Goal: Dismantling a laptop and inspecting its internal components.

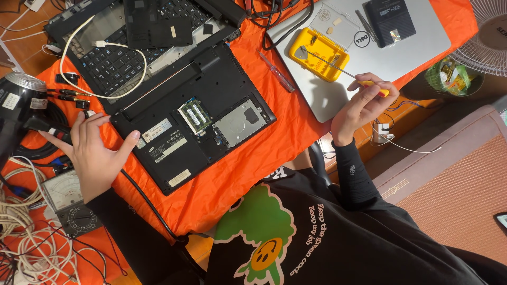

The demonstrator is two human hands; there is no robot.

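Head view, looking straight down on a bench draped in orange cloth (248,174).

Left hand (95,153) flat on the cloth, fingers spread wide, holding nothing; thumb tip touching the near-left corner of an upturned black laptop (195,124). Bottom cover off that laptop: memory sticks (194,114) and silver hard drive (240,122) exposed side by side in the open bay, drive to the right of the memory. Long axis of the laptop base running diagonally, from lower left near the left hand up toward the right.

Right hand (363,105) raised off to the right, fingers curled closed around the yellow handle of a thin screwdriver (338,67). Shaft slanting up and to the left from the grip, tip resting over a yellow bit case (315,60) with its clear lid open, set on a closed silver laptop (401,50). Open bay well apart from the tool tip, down and to the left of it; right hand nearer the drive, left hand nearer the laptop's corner.

Between the two laptops, a second red-handled screwdriver (279,74) loose on the cloth, lying diagonally. Farther back, another black laptop (132,42) partly stripped, white cable (105,63) looped across its keyboard. Left edge: analogue meter (68,198), tangled white cords (37,248), black heat gun (18,103). Top right: small black drive (391,21) on the silver lid, white fan (488,37) beyond.
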